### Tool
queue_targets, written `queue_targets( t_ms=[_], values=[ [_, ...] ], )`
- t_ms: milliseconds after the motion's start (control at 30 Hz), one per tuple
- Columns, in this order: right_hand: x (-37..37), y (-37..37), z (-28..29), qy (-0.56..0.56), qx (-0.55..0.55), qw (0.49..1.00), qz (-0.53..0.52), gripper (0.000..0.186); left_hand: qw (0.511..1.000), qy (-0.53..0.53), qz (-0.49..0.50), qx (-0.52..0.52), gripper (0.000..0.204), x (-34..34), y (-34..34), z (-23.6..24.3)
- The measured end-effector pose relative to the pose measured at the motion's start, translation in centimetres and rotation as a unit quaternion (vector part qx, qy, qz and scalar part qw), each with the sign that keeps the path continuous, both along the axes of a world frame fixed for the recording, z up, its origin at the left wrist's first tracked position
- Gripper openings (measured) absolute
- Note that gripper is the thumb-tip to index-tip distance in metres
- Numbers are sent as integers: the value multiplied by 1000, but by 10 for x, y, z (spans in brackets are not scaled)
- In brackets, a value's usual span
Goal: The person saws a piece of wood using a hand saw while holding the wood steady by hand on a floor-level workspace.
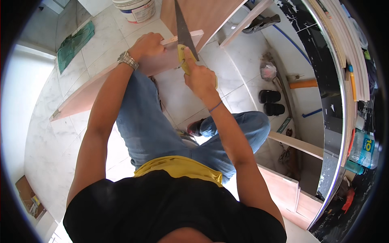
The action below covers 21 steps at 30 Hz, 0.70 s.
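My right hand (201, 77) is closed round the yellow handle of a handsaw (184, 32), one finger laid along it. The saw's grey blade points away from me and crosses the far end of a long reddish wooden board (97, 87). That board stands on its edge, slanting from the near left up to the saw. My left hand (146, 45), with a metal watch at the wrist, grips the board's top edge just left of the blade. Its fingers curl over the far side and are partly hidden. Whether the teeth touch the wood, I cannot tell.
A white bucket (135, 10) stands beyond the board, beside a large brown panel (202, 14). A green plastic sheet (75, 44) lies on the tiles at left. Black slippers (270, 102) lie at right, near a black-topped bench with stacked boards (360, 52) and a clear bottle (363, 150).
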State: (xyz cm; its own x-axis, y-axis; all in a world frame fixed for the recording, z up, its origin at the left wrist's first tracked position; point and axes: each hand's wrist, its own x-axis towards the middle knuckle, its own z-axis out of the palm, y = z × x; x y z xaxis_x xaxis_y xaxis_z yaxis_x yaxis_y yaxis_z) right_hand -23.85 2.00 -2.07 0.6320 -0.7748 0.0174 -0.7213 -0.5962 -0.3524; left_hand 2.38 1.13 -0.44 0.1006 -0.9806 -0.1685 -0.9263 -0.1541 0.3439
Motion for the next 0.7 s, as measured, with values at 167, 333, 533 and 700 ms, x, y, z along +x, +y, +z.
queue_targets(
  t_ms=[167,333,533,700],
  values=[
    [-21,35,10,5,-35,999,14,94,998,-10,-6,56,46,-7,-7,6],
    [-70,107,9,-6,33,998,54,89,997,3,-70,16,39,8,-3,0],
    [-22,31,6,-60,-70,995,40,95,995,34,-42,78,41,10,-14,-7],
    [-55,83,6,-13,6,998,54,90,994,13,-59,88,42,7,-10,7]
  ],
)
